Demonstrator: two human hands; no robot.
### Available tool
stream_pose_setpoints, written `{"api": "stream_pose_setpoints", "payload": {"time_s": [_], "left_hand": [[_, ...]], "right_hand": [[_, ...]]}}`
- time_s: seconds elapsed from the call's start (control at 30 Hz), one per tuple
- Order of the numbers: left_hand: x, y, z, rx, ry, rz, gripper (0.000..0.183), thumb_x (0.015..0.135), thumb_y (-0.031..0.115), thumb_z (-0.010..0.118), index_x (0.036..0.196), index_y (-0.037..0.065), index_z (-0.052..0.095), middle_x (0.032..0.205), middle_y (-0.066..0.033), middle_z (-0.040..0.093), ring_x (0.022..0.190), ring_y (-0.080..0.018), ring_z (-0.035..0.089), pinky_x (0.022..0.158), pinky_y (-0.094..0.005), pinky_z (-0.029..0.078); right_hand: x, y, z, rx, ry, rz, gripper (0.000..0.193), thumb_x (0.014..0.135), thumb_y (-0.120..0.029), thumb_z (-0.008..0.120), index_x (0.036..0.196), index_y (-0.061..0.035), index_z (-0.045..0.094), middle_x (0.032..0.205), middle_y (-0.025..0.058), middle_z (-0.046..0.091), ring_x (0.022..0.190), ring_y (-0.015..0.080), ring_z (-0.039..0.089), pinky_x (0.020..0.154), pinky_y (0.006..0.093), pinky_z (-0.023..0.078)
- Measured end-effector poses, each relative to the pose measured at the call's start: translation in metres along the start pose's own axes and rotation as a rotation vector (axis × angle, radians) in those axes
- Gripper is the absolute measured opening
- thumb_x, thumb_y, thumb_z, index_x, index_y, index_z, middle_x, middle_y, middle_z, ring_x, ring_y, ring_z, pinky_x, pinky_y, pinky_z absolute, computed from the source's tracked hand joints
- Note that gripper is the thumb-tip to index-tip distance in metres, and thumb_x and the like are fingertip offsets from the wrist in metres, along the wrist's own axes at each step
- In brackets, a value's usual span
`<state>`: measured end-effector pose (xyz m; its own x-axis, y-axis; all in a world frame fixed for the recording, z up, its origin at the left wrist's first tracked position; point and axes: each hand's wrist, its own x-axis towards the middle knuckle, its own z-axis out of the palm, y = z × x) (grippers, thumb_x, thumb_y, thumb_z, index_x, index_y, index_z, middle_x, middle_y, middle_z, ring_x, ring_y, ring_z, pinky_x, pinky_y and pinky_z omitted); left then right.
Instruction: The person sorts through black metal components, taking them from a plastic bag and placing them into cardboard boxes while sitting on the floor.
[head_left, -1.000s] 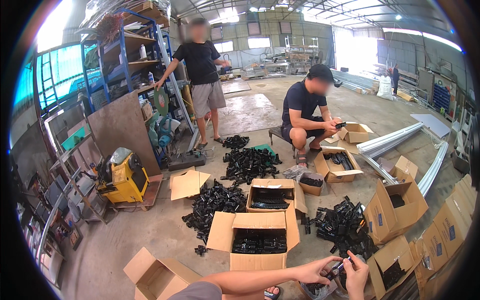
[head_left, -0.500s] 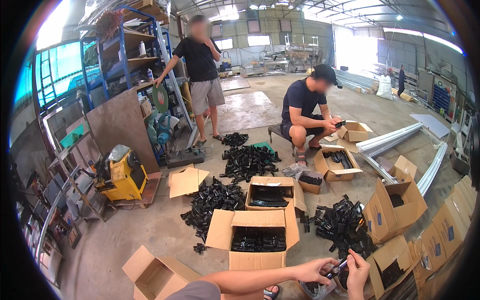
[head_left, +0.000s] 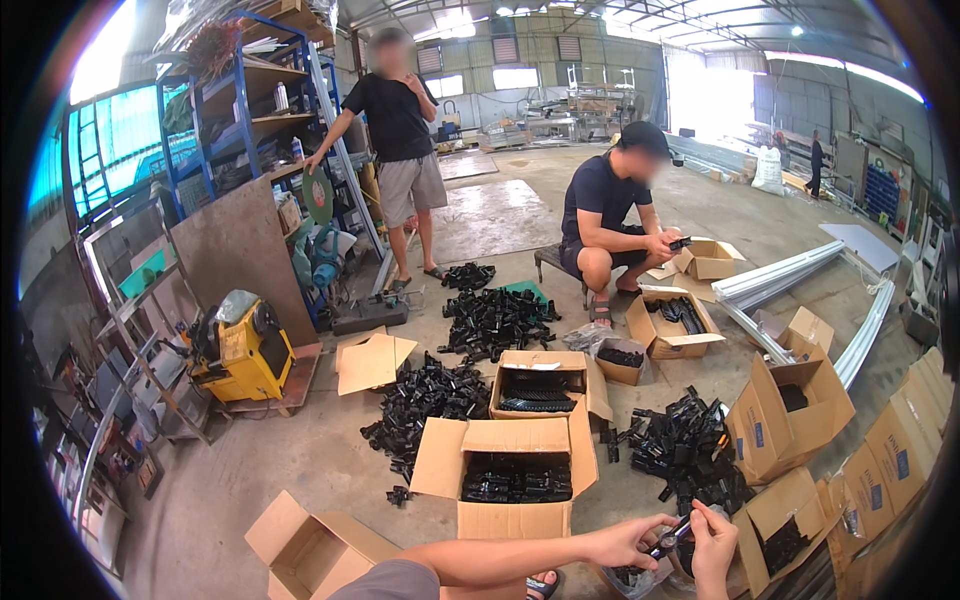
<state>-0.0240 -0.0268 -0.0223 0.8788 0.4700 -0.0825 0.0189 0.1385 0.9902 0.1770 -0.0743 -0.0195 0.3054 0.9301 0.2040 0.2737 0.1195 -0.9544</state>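
Low at the right, my left hand (head_left: 634, 543) is closed on a small dark part (head_left: 668, 541) with a shiny face. My right hand (head_left: 715, 546) pinches the upper end of that part, so both hands meet on it. Its exact kind is too small to make out. Below my hands sits a clear plastic bag (head_left: 640, 582) with black pieces in it, partly hidden. Just beyond lies a heap of black parts (head_left: 690, 450). An open carton (head_left: 515, 520) packed with black parts stands to the left of my hands, and another carton (head_left: 745, 525) is close on the right.
More heaps of black parts (head_left: 425, 405) lie on the concrete floor. A co-worker (head_left: 610, 210) sits handling a black piece; another person (head_left: 400, 130) stands by the blue shelf (head_left: 245, 120). White metal profiles (head_left: 780, 275) and tall cartons (head_left: 790, 415) line the right. A yellow machine (head_left: 255, 350) stands left.
My hands stay almost in place; the held part has turned slightly between them. The standing person's raised hand has come down a little.
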Motion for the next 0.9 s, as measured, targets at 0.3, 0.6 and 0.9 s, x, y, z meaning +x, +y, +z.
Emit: {"api": "stream_pose_setpoints", "payload": {"time_s": [0.3, 0.6, 0.9], "left_hand": [[-0.002, 0.006, -0.004, -0.100, 0.024, 0.028, 0.081, 0.090, -0.001, 0.069, 0.155, 0.012, 0.021, 0.112, -0.0130, 0.067, 0.100, -0.0121, 0.058, 0.091, -0.0307, 0.048], [-0.005, 0.016, -0.004, -0.075, 0.036, 0.036, 0.077, 0.089, -0.002, 0.069, 0.152, 0.007, 0.025, 0.112, -0.0135, 0.068, 0.104, -0.0124, 0.060, 0.092, -0.0302, 0.049], [0.003, -0.009, -0.014, -0.105, 0.014, -0.096, 0.059, 0.084, -0.005, 0.071, 0.138, -0.006, 0.045, 0.119, -0.0104, 0.068, 0.106, -0.0110, 0.061, 0.093, -0.0269, 0.049]], "right_hand": [[-0.002, -0.030, 0.002, -0.028, 0.068, -0.165, 0.024, 0.091, -0.004, 0.066, 0.112, 0.0078, 0.070, 0.107, 0.0115, 0.069, 0.095, 0.0150, 0.065, 0.086, 0.0272, 0.051], [-0.003, -0.034, 0.001, -0.014, 0.025, -0.056, 0.024, 0.090, 0.001, 0.063, 0.112, 0.0088, 0.068, 0.103, 0.0106, 0.070, 0.093, 0.0138, 0.065, 0.082, 0.0255, 0.051], [-0.005, -0.019, 0.003, 0.073, 0.026, -0.016, 0.020, 0.087, 0.004, 0.067, 0.106, 0.0095, 0.071, 0.099, 0.0112, 0.072, 0.086, 0.0121, 0.066, 0.078, 0.0243, 0.052]]}}
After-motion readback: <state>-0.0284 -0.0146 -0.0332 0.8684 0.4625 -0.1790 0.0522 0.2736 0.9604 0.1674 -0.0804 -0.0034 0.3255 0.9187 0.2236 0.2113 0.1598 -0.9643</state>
